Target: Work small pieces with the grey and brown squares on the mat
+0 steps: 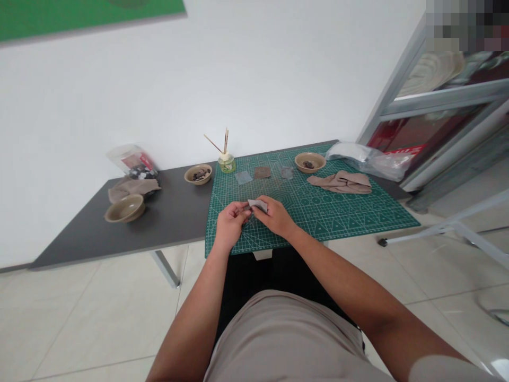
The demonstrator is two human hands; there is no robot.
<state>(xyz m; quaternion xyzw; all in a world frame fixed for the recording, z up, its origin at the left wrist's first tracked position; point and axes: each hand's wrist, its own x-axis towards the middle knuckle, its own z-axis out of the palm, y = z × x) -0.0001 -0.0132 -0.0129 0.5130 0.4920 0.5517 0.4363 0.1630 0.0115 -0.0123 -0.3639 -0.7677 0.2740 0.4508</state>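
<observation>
Both hands meet over the front of the green cutting mat (pixel 278 233). My right hand (pixel 277 215) is closed on a small, bent grey sheet (pixel 259 205) that looks like sandpaper. Pinched fingers of my left hand (pixel 231 223) touch the sheet's left side; a small dark thing seems to be in them, too hidden to name. Behind the hands lie three flat squares: a pale grey one (pixel 244 177), a brown one (pixel 262 172) and a grey one (pixel 287 172).
On the mat are a bowl (pixel 310 155) with dark pieces, a brown cloth (pixel 342 182) and a reed diffuser (pixel 227 163). Further left stand a bowl of dark pieces (pixel 198 181), a tilted bowl (pixel 125 209), another cloth (pixel 133 188) and a plastic bag (pixel 133 159). Clear plastic (pixel 369 159) lies far right.
</observation>
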